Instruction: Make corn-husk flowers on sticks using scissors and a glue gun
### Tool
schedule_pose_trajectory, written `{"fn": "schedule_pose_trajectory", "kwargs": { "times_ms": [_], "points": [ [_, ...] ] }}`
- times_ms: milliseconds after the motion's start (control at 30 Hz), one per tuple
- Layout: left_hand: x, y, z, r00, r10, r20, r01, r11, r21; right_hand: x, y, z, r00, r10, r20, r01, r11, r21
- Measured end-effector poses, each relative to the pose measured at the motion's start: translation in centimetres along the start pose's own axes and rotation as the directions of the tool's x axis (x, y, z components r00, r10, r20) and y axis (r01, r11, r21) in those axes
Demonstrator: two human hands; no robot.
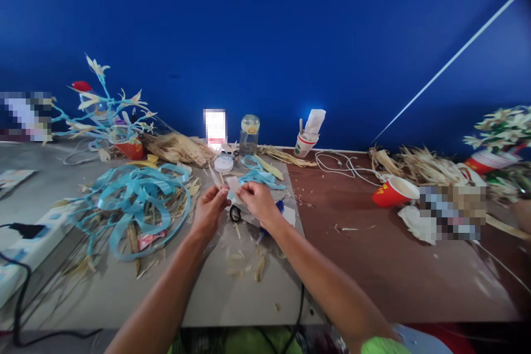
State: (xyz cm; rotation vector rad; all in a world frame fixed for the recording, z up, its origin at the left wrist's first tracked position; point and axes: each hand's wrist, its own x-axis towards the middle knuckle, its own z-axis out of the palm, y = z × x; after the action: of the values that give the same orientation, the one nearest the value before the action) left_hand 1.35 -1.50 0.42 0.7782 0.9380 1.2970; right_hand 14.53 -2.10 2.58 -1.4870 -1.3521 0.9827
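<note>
Over the middle of a grey tabletop (249,310), a person's left hand (209,207) had thumb and fingertip closed on a thin pale sliver (215,175), while the right hand (258,200) pinched a flat whitish strip (233,183) just beside it, both pieces pointing toward the back edge. A tangle of light-blue ribbon (143,203) covered much of the tabletop's left half, with a white power strip (52,230) nearer the left edge. Along the back edge stood a clear jar (249,142), and on the brown tabletop (348,265) adjoining the right edge, a red paper cup (385,193) lay tilted.
</note>
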Motion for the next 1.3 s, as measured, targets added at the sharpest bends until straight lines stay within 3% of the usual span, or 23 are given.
{"fn": "schedule_pose_trajectory", "kwargs": {
  "times_ms": [167,267,333,400,500,600,700,1000,1133,1200,1300],
  "points": [
    [-0.1,-0.1,0.2,0.999,0.047,0.02,-0.049,0.997,0.062,-0.4,-0.1,1.5,0.999,-0.039,0.019,0.04,0.999,-0.022],
    [0.1,0.0,0.1,0.998,0.056,-0.029,-0.056,0.998,0.024,0.0,0.1,0.8,0.994,-0.07,0.078,0.073,0.997,-0.039],
    [0.3,0.0,-0.1,0.997,0.056,-0.059,-0.057,0.998,-0.003,0.3,0.0,-0.3,0.992,-0.102,0.078,0.115,0.977,-0.18],
    [0.5,0.0,-0.3,0.995,0.065,-0.076,-0.066,0.998,-0.017,0.3,-0.2,-1.4,0.989,-0.109,0.099,0.142,0.879,-0.456],
    [0.7,-0.2,-0.6,0.994,0.089,-0.065,-0.09,0.996,-0.008,-0.4,-0.4,-2.0,0.975,-0.085,0.205,0.212,0.632,-0.745],
    [0.8,-0.4,-0.7,0.992,0.112,-0.051,-0.11,0.994,0.026,-1.4,-0.5,-1.2,0.945,-0.121,0.303,0.325,0.452,-0.831],
    [0.9,-0.5,-0.7,0.991,0.122,-0.061,-0.119,0.992,0.043,-1.8,-0.7,-0.3,0.924,-0.139,0.356,0.381,0.395,-0.836],
    [0.9,-0.3,-1.0,0.988,0.137,-0.068,-0.136,0.99,0.019,2.0,-2.0,2.1,0.965,-0.113,0.234,0.254,0.603,-0.756],
    [0.9,-0.4,-1.2,0.985,0.154,-0.071,-0.15,0.986,0.067,3.5,-1.7,2.8,0.953,-0.097,0.288,0.274,0.684,-0.676],
    [0.9,-0.5,-1.2,0.982,0.168,-0.088,-0.155,0.979,0.135,3.9,-1.6,2.2,0.955,-0.106,0.276,0.253,0.778,-0.575],
    [0.9,-0.4,-1.1,0.98,0.183,-0.082,-0.162,0.963,0.215,3.7,-1.6,1.0,0.963,-0.099,0.25,0.165,0.951,-0.26]
  ]
}}
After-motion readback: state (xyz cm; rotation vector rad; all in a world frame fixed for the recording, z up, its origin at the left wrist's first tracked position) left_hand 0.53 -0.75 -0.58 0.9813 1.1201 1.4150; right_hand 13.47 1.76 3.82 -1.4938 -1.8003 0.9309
